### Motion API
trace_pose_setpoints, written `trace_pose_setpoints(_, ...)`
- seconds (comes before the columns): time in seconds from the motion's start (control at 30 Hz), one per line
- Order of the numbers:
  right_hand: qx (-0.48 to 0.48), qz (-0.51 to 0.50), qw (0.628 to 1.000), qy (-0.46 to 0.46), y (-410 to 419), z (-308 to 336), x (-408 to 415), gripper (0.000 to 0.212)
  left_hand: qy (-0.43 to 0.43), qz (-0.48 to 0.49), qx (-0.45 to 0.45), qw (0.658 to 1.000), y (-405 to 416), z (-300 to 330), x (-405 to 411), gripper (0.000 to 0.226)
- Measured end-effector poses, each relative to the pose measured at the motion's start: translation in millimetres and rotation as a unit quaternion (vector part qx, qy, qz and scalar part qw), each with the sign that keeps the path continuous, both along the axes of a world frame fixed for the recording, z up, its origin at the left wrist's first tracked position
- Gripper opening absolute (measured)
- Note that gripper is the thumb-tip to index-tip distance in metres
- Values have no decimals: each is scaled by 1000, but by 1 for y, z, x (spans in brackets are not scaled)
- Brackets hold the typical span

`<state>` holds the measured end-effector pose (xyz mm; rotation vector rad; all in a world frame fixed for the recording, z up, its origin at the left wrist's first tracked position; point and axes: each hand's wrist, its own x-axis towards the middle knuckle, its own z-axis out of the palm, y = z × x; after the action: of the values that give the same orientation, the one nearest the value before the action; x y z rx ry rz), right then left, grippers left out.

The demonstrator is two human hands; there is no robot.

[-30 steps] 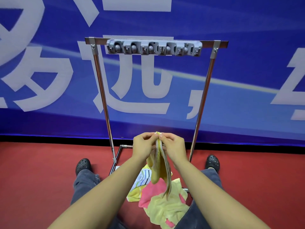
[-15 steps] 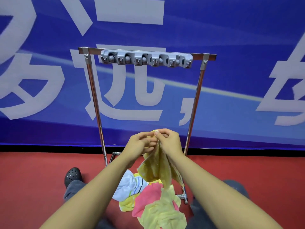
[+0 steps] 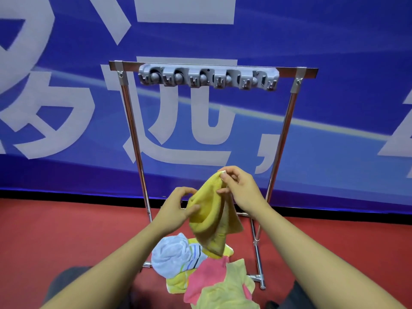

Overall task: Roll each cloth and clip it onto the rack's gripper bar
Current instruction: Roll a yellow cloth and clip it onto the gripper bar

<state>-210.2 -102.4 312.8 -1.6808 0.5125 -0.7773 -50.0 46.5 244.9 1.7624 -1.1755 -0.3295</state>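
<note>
Head view. A second ago both hands met at the top corner of the yellow cloth, pinching it together so it hung as a thin, flat strip. Now the hands have parted. The right hand has kept the top corner and lifted it slightly, while the left hand has dropped down and to the left side of the cloth. The cloth itself has opened from that flat strip into a loose, rounded tube, with a curled fold bulging along its left edge. As I read it, the rolling has just begun: the cloth is being wound round itself rather than merely held up, and it is not yet tight enough to clip.

The grip of the right hand is narrow, thumb and forefinger pinching the cloth's top corner, the other fingers curled loosely below against the fabric. The grip of the left hand is wider, fingers and thumb curved round the bulging left fold and touching it; how firmly it squeezes I cannot tell.

The yellow cloth hangs in the air between the hands, in front of the rack and well below its gripper bar, whose clips all stand empty. Under the cloth, on the red floor by the rack's base, lies the pile of other cloths, white, striped, pink and pale yellow, none rolled for clipping so far.
</note>
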Motion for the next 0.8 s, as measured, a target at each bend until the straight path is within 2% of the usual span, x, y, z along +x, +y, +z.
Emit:
trace_pose_setpoints(0.1, 7, 5, 1000, 6, -8, -8, 6, 11, 24, -6, -37, 999, -3, -14, 5, 42)
trace_pose_setpoints(0.17, 21, 14, 1000, -4, -12, -16, 11, 12, 15, -26, -38, 999, -7, -24, 9, 34)
trace_pose_setpoints(0.3, 35, 26, 999, -12, -21, -34, 20, 12, -46, -61, 39, 996, -20, -45, 21, 18)
trace_pose_setpoints(0.4, 46, 26, 999, -4, -35, -49, 24, 12, -83, -88, 119, 985, -30, -61, 34, 33)
trace_pose_setpoints(0.47, 54, 8, 998, 7, -49, -63, 25, 12, -113, -81, 142, 980, -32, -69, 47, 43)
trace_pose_setpoints(0.6, 62, -30, 997, 29, -71, -93, 22, 12, -133, -40, 131, 982, -35, -72, 72, 44)
trace_pose_setpoints(0.7, 70, -43, 995, 51, -77, -118, 21, 14, -206, -40, 134, 968, -36, -76, 79, 39)
trace_pose_setpoints(0.8, 83, -39, 994, 52, -77, -134, 27, 12, -226, -35, 110, 967, -32, -84, 80, 61)
